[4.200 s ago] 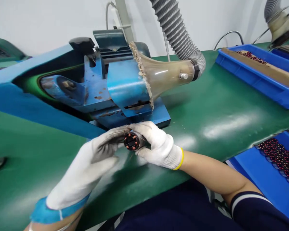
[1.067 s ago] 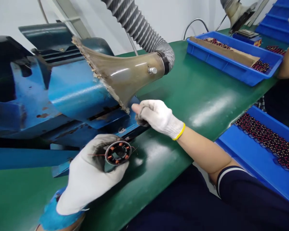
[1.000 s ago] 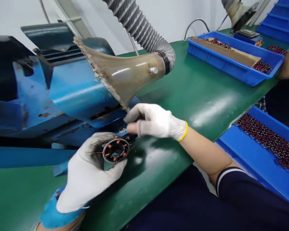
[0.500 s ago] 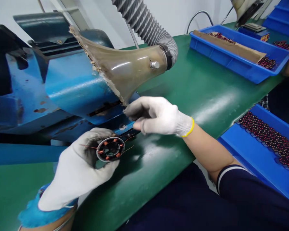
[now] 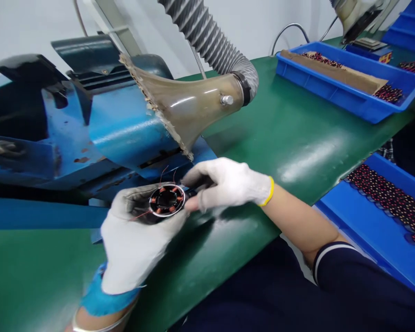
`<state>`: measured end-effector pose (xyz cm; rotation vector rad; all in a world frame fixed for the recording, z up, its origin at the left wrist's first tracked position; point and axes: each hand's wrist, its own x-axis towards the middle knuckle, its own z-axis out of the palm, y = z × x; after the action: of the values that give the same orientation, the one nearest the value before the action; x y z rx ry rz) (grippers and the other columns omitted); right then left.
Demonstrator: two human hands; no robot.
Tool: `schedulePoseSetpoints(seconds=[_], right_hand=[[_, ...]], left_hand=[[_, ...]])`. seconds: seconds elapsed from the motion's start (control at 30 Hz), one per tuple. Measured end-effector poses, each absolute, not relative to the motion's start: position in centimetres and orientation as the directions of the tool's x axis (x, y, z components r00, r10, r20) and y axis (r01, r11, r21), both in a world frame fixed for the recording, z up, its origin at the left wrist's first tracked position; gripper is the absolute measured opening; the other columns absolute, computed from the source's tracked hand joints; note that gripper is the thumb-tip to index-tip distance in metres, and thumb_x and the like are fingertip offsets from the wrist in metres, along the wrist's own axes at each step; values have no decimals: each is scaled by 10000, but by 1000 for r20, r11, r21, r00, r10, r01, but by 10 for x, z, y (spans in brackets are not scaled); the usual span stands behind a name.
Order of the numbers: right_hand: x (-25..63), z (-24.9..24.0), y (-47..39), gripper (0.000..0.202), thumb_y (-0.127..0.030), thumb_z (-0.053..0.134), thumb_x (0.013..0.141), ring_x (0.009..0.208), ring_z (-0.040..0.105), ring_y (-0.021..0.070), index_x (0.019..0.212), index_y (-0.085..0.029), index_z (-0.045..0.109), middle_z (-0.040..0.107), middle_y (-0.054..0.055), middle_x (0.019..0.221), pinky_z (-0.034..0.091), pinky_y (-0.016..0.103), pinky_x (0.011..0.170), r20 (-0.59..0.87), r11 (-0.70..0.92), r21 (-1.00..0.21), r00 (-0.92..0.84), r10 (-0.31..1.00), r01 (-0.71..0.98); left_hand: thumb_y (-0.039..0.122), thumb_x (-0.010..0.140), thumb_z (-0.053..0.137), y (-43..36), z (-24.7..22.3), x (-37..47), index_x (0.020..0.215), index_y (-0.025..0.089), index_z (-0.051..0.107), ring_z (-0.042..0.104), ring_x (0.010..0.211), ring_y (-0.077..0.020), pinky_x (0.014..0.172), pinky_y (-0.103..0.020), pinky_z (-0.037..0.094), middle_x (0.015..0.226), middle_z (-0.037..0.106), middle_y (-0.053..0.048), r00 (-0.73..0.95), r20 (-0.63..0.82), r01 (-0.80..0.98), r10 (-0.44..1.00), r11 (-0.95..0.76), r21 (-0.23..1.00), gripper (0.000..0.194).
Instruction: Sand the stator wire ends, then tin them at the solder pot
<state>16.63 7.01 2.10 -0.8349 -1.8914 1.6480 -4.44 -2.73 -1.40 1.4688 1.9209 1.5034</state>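
A small ring-shaped motor stator (image 5: 158, 201) with copper windings and a bright metal rim is held in my left hand (image 5: 134, 244), its face tilted up toward me. My left fingers and thumb wrap around its left and lower sides. Fine copper wires stick out from the top and left of the ring. At the ring's right edge, my right hand (image 5: 224, 184) pinches it between curled fingers and bare-tipped thumb; the exact contact is partly hidden. Both hands wear white gloves, the left with a blue cuff and the right with a yellow-edged one.
Behind my hands stands a blue machine (image 5: 124, 124) with a translucent hood (image 5: 193, 97) and grey corrugated hose (image 5: 217, 46). A blue tray (image 5: 332, 87) holds cardboard and small wound parts. Another blue tray (image 5: 352, 221) at right carries rows of parts. A co-worker's arm shows at the right edge.
My left hand has moved right and up with the stator, which has turned so its wires point differently. My right hand has come down to the ring's edge. The view has shifted slightly.
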Motion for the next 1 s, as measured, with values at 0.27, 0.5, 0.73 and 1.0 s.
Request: schedulePoseSetpoints(seconds=[0.27,0.5,0.73,1.0], right_hand=[[127,-1,45,684,-316,1094,615,1092,801,267,1218,-201,795,823,58,1143,698,337,958,-43,-160,-972,-544,838,-170],[122,-9,61,622,-347,1037,702,1052,792,253,1249,-175,798,808,8,988,660,359,1064,11,-136,-959,-514,858,-247],[124,-6,64,521,-354,1088,676,1236,778,336,1105,-222,822,836,22,1031,648,418,1135,68,-101,-952,-521,851,-289],[116,-4,61,557,-297,1012,750,1283,792,290,1258,-216,796,850,56,1253,660,304,1076,41,-73,-974,-482,875,-216]], left_hand=[[512,592,934,-9,-21,-24,999,189,801,817,876,-308,843,-506,706,957,855,-100,-567,472,522,675,-148,840,536],[662,544,875,8,-1,-16,904,191,773,785,882,-353,959,-649,656,886,806,-96,-658,370,594,656,150,791,602],[620,593,849,13,2,-16,874,181,729,770,879,-332,984,-634,644,903,788,-107,-625,453,681,635,162,714,534],[559,549,888,15,9,-20,876,179,757,793,934,-376,1026,-651,630,911,799,-98,-614,430,651,662,117,750,518]])
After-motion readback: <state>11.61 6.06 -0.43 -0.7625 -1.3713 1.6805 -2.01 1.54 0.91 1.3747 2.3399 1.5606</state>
